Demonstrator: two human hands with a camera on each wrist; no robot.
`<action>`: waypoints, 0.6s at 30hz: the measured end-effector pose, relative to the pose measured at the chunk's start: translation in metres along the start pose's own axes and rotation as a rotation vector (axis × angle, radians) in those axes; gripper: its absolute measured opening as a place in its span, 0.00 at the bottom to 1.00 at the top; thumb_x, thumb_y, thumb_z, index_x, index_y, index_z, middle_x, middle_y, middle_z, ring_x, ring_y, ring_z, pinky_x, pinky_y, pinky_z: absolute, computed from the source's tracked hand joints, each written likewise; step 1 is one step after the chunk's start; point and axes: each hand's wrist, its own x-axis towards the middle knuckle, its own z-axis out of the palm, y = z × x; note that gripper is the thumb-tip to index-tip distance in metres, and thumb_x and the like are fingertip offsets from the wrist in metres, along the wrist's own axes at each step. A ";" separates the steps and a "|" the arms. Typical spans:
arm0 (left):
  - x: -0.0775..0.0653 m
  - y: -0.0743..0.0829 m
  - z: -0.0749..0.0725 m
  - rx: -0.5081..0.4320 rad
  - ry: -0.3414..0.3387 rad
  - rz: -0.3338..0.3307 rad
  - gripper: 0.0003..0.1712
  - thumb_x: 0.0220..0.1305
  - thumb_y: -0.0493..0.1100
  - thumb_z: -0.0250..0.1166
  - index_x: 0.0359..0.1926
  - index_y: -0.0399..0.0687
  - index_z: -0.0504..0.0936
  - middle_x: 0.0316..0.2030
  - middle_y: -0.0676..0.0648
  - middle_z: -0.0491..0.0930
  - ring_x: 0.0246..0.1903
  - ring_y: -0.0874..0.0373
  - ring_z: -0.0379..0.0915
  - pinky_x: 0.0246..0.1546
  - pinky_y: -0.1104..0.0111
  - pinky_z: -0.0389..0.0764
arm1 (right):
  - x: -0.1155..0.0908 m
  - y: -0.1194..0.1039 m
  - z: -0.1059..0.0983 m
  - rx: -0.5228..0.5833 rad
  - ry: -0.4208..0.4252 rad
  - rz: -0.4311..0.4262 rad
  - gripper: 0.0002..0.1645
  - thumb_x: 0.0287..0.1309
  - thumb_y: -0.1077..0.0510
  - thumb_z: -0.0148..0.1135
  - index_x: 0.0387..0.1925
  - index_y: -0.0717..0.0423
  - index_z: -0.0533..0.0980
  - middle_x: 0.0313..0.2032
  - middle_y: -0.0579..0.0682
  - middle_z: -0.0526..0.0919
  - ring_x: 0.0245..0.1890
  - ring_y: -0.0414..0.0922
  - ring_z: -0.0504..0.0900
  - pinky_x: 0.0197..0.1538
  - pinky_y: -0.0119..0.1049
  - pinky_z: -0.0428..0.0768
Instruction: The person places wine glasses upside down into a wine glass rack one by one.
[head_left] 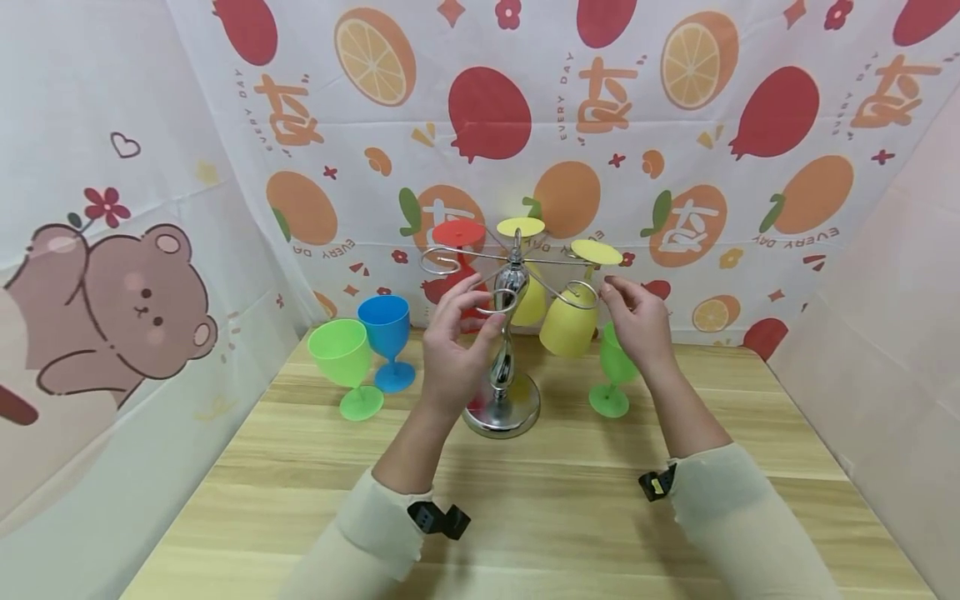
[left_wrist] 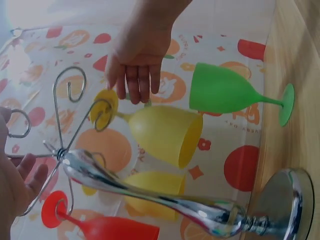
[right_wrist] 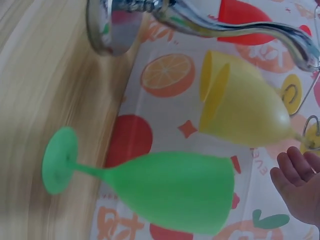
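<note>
A chrome wire-armed glass rack (head_left: pixel 502 414) stands on the table. My left hand (head_left: pixel 457 342) is at its front wire loop (head_left: pixel 498 300), thumb and forefinger spread on either side. In the left wrist view, the thumb is right at the loop. My right hand (head_left: pixel 639 321) has its fingertips close beside the right-front loop and the front yellow goblet (head_left: pixel 570 321), its fingers fairly straight. That goblet hangs upside down by its foot. Behind it hangs a second yellow goblet (left_wrist: pixel 155 192); a red goblet (left_wrist: pixel 117 229) hangs on the rack's far left side.
A lime green goblet (head_left: pixel 341 352) and a blue goblet (head_left: pixel 386 325) stand upright at the left of the wooden table (head_left: pixel 525 517). Another green goblet (right_wrist: pixel 175 190) stands below my right hand. Fruit-patterned cloth (head_left: pixel 487 117) covers the back wall, close behind the rack.
</note>
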 end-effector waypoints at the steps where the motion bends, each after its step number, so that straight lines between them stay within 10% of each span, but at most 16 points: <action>1: -0.001 0.001 0.001 0.003 0.001 -0.006 0.17 0.64 0.42 0.67 0.52 0.40 0.79 0.65 0.55 0.71 0.58 0.59 0.71 0.48 0.63 0.83 | 0.000 0.001 -0.001 -0.025 -0.005 -0.008 0.33 0.68 0.36 0.51 0.61 0.55 0.76 0.50 0.54 0.84 0.50 0.48 0.80 0.54 0.47 0.79; 18: -0.011 0.016 0.001 0.004 0.003 -0.010 0.19 0.66 0.43 0.65 0.54 0.37 0.78 0.67 0.52 0.69 0.64 0.54 0.67 0.50 0.58 0.83 | -0.008 0.047 -0.017 -0.692 -0.317 -0.242 0.43 0.65 0.30 0.49 0.68 0.55 0.68 0.70 0.62 0.63 0.73 0.63 0.54 0.70 0.67 0.53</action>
